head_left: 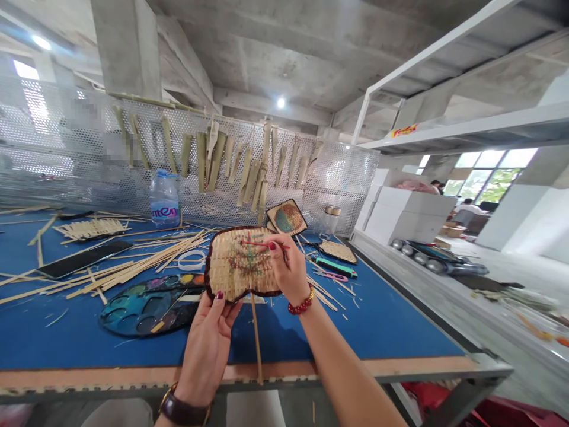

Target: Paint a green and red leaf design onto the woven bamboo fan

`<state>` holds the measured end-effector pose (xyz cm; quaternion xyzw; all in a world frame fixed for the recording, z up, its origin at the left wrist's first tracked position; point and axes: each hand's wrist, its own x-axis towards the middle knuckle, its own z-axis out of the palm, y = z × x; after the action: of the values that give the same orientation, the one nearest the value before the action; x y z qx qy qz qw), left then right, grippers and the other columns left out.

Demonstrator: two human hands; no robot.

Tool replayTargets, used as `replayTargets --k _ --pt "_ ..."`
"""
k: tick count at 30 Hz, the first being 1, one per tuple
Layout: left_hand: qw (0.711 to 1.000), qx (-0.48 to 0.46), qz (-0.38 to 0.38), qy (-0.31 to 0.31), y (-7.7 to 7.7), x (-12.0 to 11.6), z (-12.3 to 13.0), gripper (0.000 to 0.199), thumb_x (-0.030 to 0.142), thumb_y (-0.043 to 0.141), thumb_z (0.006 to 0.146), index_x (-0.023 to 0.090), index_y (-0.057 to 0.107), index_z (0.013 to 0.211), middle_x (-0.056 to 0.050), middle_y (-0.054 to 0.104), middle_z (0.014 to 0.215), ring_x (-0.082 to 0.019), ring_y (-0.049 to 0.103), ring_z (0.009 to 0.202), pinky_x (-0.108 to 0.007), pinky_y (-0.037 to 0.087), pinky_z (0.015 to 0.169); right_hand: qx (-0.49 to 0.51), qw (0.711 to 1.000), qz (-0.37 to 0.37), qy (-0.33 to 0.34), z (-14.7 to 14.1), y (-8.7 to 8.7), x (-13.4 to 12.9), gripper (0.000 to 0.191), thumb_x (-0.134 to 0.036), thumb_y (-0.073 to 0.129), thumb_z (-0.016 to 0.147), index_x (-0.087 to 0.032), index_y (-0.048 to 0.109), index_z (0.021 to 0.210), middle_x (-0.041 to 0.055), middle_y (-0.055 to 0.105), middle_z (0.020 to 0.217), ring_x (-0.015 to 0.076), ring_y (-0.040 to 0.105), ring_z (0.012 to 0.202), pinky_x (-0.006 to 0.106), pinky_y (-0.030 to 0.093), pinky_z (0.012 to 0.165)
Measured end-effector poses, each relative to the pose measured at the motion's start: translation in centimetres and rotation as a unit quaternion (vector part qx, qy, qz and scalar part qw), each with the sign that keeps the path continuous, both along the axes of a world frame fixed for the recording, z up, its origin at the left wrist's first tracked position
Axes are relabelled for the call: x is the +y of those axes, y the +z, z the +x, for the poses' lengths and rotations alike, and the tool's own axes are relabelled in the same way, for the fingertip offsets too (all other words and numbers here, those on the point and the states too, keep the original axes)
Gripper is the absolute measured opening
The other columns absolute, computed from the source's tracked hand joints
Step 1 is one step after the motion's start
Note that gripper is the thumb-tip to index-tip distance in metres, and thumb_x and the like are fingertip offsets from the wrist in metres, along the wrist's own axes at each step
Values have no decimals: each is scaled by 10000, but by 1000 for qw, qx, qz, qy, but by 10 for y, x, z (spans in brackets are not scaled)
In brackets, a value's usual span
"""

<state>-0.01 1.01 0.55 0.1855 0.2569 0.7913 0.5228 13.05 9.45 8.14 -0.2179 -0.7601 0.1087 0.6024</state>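
Note:
A woven bamboo fan [222, 264] with a dark bound edge and a thin stick handle [256, 338] is held up over the table's front. My left hand [211, 332] grips its lower left edge, thumb on the front. Across the fan's face runs a red-handled paintbrush [258, 244], pinched in the fingers of my right hand [287, 267]. Its tip lies at the painted green and reddish marks near the fan's middle. Left of the fan, a paint palette [133, 308] with several stained wells rests on the blue mat.
Bamboo strips [146, 261], a phone [84, 259], a roll of white tape [191, 260] and a water bottle [164, 198] lie or stand leftward. A painted woven square [287, 217], glass jar [329, 221] and green cutter [335, 267] are behind and right. Perforated panel [347, 178] closes the back.

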Motion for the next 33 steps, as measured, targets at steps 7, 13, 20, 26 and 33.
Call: replayTargets --k 7,13,20,26,33 --pt "1000 7 4 -5 -2 1 0 397 247 696 817 316 655 1206 -25 663 1274 -181 639 1116 -268 579 868 -75 995 47 44 -5 2 -3 200 -248 440 985 -213 637 1000 61 708 956 192 624 984 352 477 896" --pt "1000 12 0 -2 -5 1 0 363 243 697 816 301 673 1174 -26 667 1264 -172 652 1073 -271 592 840 -96 992 64 59 -11 1 -5 230 -201 426 984 -204 654 964 58 708 927 181 621 949 342 477 891" --pt "1000 8 7 -2 -5 2 1 364 257 716 800 294 681 1160 -34 683 1236 -170 668 1034 -264 593 830 -120 988 86 50 -16 -2 -3 225 -204 441 976 -199 666 986 59 719 950 185 627 967 345 479 913" --pt "1000 11 4 4 -4 0 0 368 262 726 788 290 687 1152 -37 681 1241 -173 671 1028 -267 596 819 -117 988 91 43 -15 -2 -2 226 -207 434 980 -207 659 991 55 722 977 182 629 989 349 480 926" --pt "1000 4 -2 -5 -1 1 1 374 258 716 795 298 679 1165 -33 664 1270 -191 646 1096 -278 590 843 -73 994 66 51 -11 -2 -3 244 -227 396 996 -213 627 917 35 701 768 187 636 874 356 487 853"
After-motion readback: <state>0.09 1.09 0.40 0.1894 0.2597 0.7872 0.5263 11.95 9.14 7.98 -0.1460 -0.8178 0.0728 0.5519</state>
